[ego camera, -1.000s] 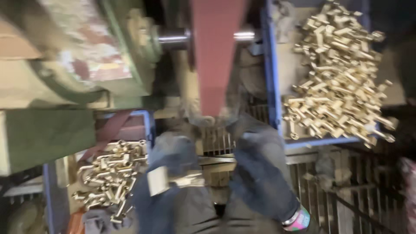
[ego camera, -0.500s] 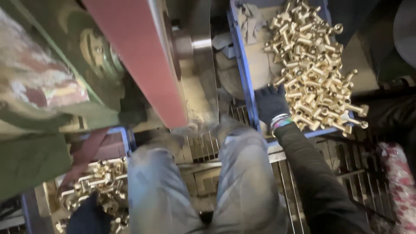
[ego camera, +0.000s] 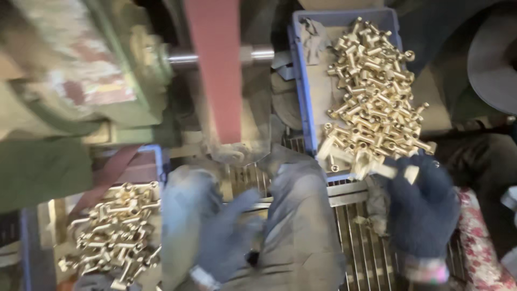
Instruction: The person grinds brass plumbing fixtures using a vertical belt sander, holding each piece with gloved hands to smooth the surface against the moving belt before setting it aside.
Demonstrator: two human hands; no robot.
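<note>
Head view, looking down over your knees [ego camera: 301,215] at a belt sander. Your right hand [ego camera: 423,207], in a dark knit glove, sits at the near edge of the blue tray [ego camera: 299,81] on your right, fingers curled into the heap of brass fittings [ego camera: 371,97]. Motion blur hides the fingertips, so you cannot tell whether a fitting is actually pinched or only being raked; a few pale pieces lie touching the glove's upper edge. Your left hand [ego camera: 226,237], also gloved, hangs loosely spread and empty between your thighs, well apart from that tray.

The heap lies up and slightly left of your right hand, running lengthwise away from you along the tray's long side; single fittings point every way, with no common axis. Your right hand is plainly the nearer one. A second pile of fittings [ego camera: 116,231] lies at your lower left, beside the left knee and nearer to your left hand. The red belt [ego camera: 215,70] runs upright between the two piles, ahead of your knees and clear of both hands.

Against the frame half a second earlier: your right hand has drawn back from deeper in the heap to its near edge, your left hand has come up from the left pile to your lap, and the belt now stands nearly vertical in the view.
</note>
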